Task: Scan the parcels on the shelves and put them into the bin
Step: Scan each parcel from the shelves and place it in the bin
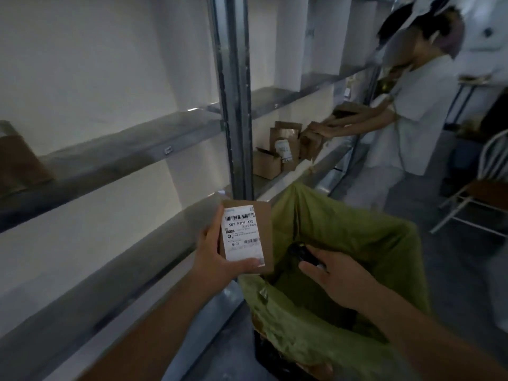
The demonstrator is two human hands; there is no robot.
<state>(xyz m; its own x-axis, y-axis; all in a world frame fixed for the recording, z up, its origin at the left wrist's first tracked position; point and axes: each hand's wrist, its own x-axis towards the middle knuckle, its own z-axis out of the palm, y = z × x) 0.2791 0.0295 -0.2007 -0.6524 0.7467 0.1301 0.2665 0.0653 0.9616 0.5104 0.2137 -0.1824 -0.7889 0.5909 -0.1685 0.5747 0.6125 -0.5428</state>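
Observation:
My left hand point(217, 257) grips a small brown cardboard parcel point(266, 229) with a white barcode label facing me, held just left of the bin's rim. My right hand point(338, 281) holds a black handheld scanner point(303, 254), its head pointing toward the parcel. Both hands hover over the bin point(357, 243), which is lined with a green bag. Several more brown parcels point(283, 149) sit on the metal shelf point(277, 182) further along to the right.
Grey metal shelving point(236, 105) runs along the white wall on my left. Another person in a white shirt point(406, 114) reaches into the shelf ahead. A brown box point(19, 163) sits at the far left. A white chair point(483, 188) stands at right.

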